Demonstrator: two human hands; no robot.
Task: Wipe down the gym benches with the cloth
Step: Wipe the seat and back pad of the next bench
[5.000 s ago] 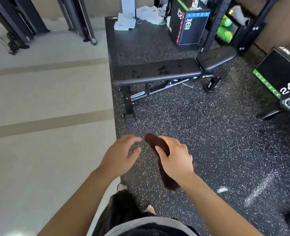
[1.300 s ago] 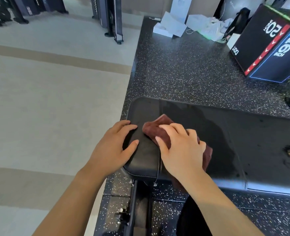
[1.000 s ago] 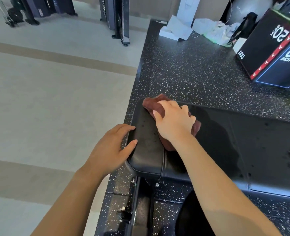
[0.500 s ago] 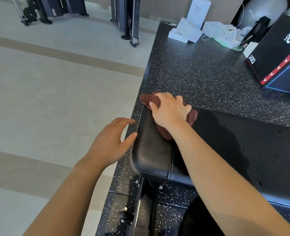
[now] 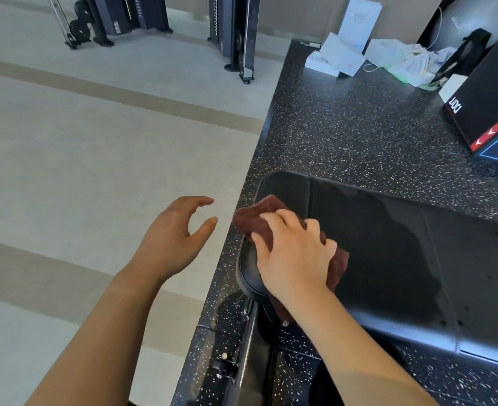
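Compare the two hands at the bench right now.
The right hand lies flat, pressing the brown cloth onto the bench pad; the left hand hangs empty beside the pad's end, over the floor. Right fingers are spread on cloth; left fingers are curled apart. Both are bare.

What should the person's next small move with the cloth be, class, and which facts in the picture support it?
Probably slide the right hand, flat on the brown cloth, rightward along the bench pad. The cloth sits at the pad's left end, and the long dark surface to the right lies uncovered. The left hand hovers open over the pale floor, free to steady the pad.
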